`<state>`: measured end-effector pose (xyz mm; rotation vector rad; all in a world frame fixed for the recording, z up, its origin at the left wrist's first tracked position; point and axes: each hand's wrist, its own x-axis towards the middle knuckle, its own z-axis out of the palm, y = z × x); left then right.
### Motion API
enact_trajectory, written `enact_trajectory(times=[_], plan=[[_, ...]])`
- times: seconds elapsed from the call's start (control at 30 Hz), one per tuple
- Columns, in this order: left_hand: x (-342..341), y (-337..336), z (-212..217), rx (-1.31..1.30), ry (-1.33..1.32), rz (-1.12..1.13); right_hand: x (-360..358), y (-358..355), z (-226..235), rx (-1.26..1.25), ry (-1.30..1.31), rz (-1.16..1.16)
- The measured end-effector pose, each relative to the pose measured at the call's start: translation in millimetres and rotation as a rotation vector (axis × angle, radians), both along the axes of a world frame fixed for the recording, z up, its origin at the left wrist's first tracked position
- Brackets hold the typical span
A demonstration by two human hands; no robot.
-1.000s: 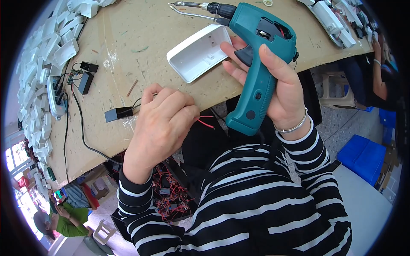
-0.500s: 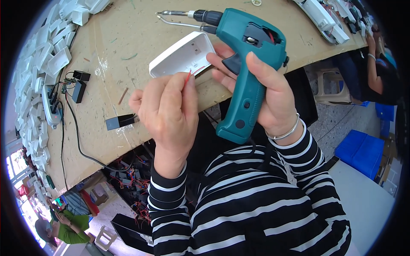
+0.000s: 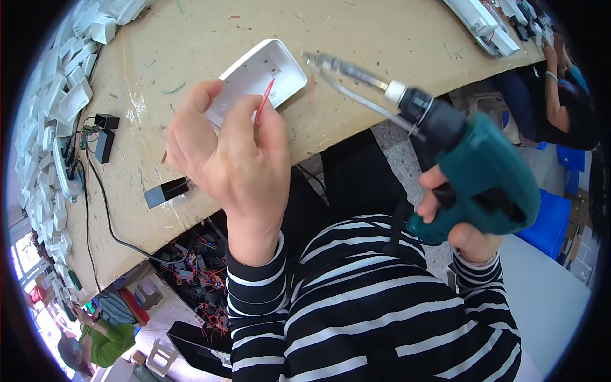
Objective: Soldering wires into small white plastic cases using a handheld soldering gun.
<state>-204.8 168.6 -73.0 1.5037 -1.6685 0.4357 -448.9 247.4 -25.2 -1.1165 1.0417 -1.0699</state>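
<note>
Since half a second ago, our teal soldering gun (image 3: 487, 181) has swung to the right, clear of the surface (image 3: 356, 32), and our left hand (image 3: 238, 153) has come further over the white plastic housing (image 3: 286, 71).

From the head view, we see our left hand nearly closed, thumb and index finger pinching thin red wires (image 3: 265, 99) whose ends stick up in front of the housing's open inside. We cannot tell whether these fingers touch the housing, which lies open side up near the edge of the surface. Our right hand (image 3: 476, 243) is curled around the gun, fingers by the trigger and thumb on the near side; the gun is blurred, its metal tip pointing up and left toward the housing.

Just beside our left wrist, a small black box (image 3: 167, 193) sits on the surface with a dark lead running toward our hand. Further left we have a white power strip (image 3: 67, 167) with black plugs, next to heaped white housings (image 3: 75, 100). Below the edge, a dark bin holds tangled red-wired parts (image 3: 207, 280).
</note>
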Motion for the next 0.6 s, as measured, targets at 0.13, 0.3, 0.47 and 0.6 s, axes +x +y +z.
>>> enact_trajectory(times=[0.13, 0.3, 0.47, 0.6], plan=[[-3, -4, 10, -0.016, -0.106, 0.025, -3, 8, -5, 0.042, 0.039, 0.094], [-5, -6, 9, 0.106, -0.046, 0.017, 4, 3, -3, 0.116, 0.056, 0.100], [-8, -6, 8, 0.131, -0.048, 0.048, 7, -3, -7, 0.092, 0.131, 0.105], [-11, -10, 8, 0.127, -0.066, 0.043, 10, -2, -8, 0.116, 0.118, 0.078]])
